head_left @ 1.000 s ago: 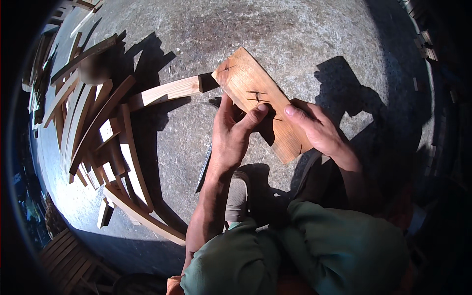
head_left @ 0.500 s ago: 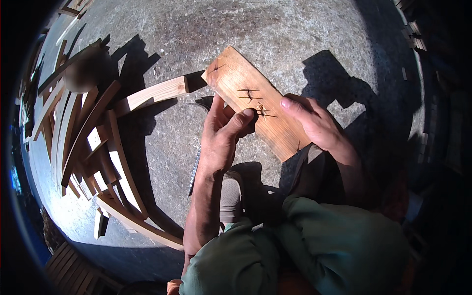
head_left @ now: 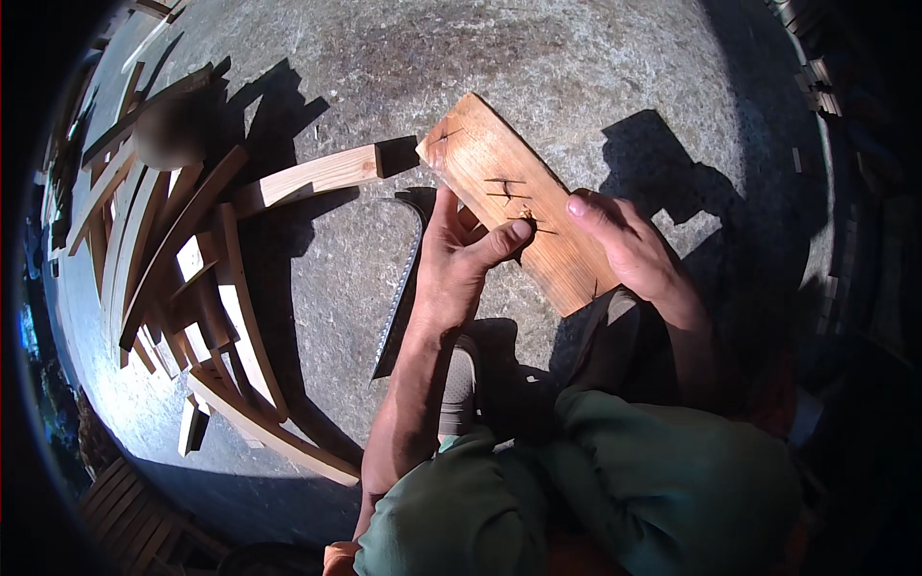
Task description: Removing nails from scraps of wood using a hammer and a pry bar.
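A flat, pale brown wooden board [head_left: 499, 168] is held tilted above the concrete floor, between both hands. Dark pencil-like lines cross its upper face in several places, and a small rough, splintered spot [head_left: 525, 215] shows near the middle. My left hand [head_left: 461, 252] grips the board's left edge, with the thumb pressed on the face right beside that spot and the other fingers mostly hidden behind. At the opposite edge, my right hand [head_left: 629, 245] has its thumb along the top; its remaining fingers are tucked underneath, out of sight.
A jumbled heap of curved wooden pieces [head_left: 134, 250] lies on the left, with one straight beam [head_left: 317, 178] reaching toward the board. On the floor beside my left forearm rests a dark tool with a toothed edge [head_left: 399, 298]. Wood scraps [head_left: 819, 86] sit at the far right.
My left thumb has slid rightward across the board's face, closer onto the splintered spot. Both hands keep hold of the board. The whole view has shifted slightly.
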`<state>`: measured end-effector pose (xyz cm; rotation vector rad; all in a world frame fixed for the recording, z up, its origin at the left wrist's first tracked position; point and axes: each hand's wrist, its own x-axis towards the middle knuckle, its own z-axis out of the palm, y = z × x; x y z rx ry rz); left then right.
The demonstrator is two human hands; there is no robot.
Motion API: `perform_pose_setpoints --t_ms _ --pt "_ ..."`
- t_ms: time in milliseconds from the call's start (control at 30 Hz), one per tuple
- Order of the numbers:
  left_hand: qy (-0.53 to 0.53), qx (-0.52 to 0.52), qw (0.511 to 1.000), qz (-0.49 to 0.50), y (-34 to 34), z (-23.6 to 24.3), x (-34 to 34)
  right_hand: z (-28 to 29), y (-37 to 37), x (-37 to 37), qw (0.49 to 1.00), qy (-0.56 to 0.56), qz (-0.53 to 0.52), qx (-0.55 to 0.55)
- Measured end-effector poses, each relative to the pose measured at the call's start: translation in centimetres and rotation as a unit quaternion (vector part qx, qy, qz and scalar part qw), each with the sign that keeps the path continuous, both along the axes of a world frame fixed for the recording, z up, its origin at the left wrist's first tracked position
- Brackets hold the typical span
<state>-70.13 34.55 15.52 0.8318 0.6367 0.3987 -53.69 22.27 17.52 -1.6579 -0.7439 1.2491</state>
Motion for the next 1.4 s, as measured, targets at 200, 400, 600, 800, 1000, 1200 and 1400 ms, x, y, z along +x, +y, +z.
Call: perform_pose_setpoints --t_ms 200,400,600,800,1000,1200,1400 --pt "-0.007 0.016 1.0 0.026 -0.7 0.2 0.6 0.3 -0.2 -0.3 1.0 -0.026 -0.001 -0.01" --pt "-0.002 0.041 0.999 0.026 -1.0 0.1 0.6 0.4 -0.3 -0.5 0.998 -0.057 0.004 -0.015" --pt "0.0 0.062 0.997 0.038 -1.1 0.4 0.7 0.3 -0.3 0.0 0.997 -0.07 0.015 -0.009" --pt "-0.026 0.1 0.994 0.041 -1.2 0.4 1.0 -0.7 -0.7 0.7 0.997 -0.071 0.023 0.026" --pt "-0.03 0.109 0.993 0.04 -1.5 0.1 0.7 -1.8 -1.4 0.7 0.994 -0.106 0.018 0.033" --pt "0.001 0.034 0.998 0.062 -1.6 0.0 0.4 -1.0 -1.6 0.0 0.991 -0.126 -0.007 0.039" --pt "0.043 -0.039 0.996 0.067 -0.7 -1.4 -0.3 -1.4 -0.9 -0.3 0.996 -0.088 -0.021 0.015"
